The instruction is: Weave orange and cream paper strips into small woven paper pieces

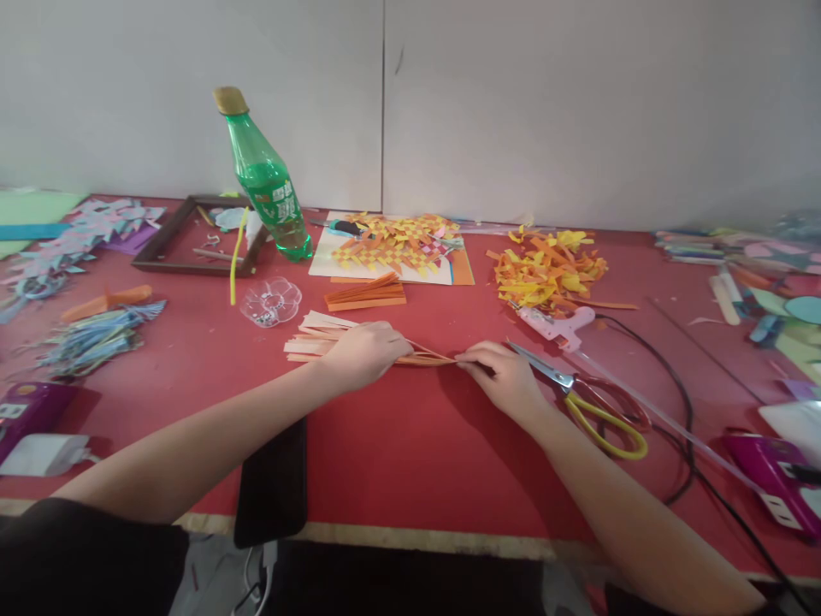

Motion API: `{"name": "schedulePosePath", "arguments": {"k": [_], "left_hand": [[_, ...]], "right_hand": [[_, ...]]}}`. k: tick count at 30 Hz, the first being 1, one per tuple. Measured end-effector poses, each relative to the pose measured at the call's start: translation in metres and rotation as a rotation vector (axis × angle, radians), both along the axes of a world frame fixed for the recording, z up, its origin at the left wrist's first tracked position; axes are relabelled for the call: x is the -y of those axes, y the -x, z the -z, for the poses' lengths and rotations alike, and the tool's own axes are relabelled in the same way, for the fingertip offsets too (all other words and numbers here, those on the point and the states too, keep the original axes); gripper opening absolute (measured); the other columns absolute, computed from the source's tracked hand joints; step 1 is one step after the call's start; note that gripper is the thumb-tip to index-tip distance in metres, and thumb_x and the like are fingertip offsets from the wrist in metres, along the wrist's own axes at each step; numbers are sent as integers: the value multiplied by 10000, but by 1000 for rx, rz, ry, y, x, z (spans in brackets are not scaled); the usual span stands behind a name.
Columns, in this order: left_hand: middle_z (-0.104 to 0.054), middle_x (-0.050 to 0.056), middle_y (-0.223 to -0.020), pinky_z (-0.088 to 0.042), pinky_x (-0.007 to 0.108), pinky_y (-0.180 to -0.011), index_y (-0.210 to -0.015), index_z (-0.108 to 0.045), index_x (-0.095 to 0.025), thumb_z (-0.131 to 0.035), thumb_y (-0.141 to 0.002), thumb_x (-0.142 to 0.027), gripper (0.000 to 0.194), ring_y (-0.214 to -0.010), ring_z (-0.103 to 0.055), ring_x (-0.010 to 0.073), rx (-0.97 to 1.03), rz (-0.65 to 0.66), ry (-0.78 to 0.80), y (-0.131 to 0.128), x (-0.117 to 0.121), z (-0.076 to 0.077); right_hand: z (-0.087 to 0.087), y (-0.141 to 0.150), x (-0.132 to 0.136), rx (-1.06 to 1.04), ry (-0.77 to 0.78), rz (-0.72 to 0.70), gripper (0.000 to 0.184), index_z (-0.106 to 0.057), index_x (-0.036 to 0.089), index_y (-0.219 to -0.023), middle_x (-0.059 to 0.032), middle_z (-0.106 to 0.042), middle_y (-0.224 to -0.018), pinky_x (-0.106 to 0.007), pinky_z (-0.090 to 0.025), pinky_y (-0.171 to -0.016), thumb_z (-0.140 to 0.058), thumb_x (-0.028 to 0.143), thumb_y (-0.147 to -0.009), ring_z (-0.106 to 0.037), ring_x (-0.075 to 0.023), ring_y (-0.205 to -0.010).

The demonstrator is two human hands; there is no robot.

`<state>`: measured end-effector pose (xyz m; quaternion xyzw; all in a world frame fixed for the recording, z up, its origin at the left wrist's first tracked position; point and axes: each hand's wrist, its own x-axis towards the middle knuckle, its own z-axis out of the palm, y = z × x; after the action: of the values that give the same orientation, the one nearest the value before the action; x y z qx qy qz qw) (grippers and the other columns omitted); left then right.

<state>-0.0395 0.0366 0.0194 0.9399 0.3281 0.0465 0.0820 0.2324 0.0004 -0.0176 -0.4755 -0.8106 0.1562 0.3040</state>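
My left hand (369, 352) is closed around the middle of a bundle of thin paper strips (314, 338). The bundle's pale ends fan out to the left, and its orange part runs toward my right hand (504, 376). With thumb and fingertips, that hand pinches the narrow tip of the orange strips. Just behind lies a stack of orange fringed paper (365, 293). Scissors (587, 395) with one red and one yellow handle rest right of my right hand, near a pink glue gun (559, 325).
A green bottle (269, 188) stands behind a clear flower-shaped dish (271, 303). Woven yellow-orange paper (394, 244) and a heap of paper pieces (548, 269) lie at the back. A black phone (273, 483) overhangs the front edge. Black cable (683, 385) loops at right.
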Motion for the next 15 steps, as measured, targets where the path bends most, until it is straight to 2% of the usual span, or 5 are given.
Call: {"name": "schedulePosePath", "arguments": {"k": [9,12,15], "left_hand": [[-703,32,-1072,-470,277,-802,-1161,-634,-260,-437,-911,-144,338,-965,-645,190,-70,-35,231,9,-12,-11],[-690,32,-1104,-471,276,-812,-1173,-627,-257,-414,-917,-143,352,-979,-648,188,-79,-42,321,12,-15,-17],[-672,50,-1133,-471,274,-808,-1206,-608,-231,-387,-927,-138,369,-1003,-640,190,-61,-28,339,16,-15,-19]], "right_hand": [[-2,1,0,5,-4,6,176,-726,203,-870,-65,-730,-863,-317,-552,-730,-563,251,-912,-690,-194,-786],[-1,1,0,-7,7,7,176,-728,211,-877,-60,-730,-868,-323,-554,-739,-563,266,-912,-692,-197,-791],[-1,1,0,-4,12,8,176,-726,214,-876,-60,-731,-869,-327,-554,-739,-561,264,-913,-692,-198,-793]]}}
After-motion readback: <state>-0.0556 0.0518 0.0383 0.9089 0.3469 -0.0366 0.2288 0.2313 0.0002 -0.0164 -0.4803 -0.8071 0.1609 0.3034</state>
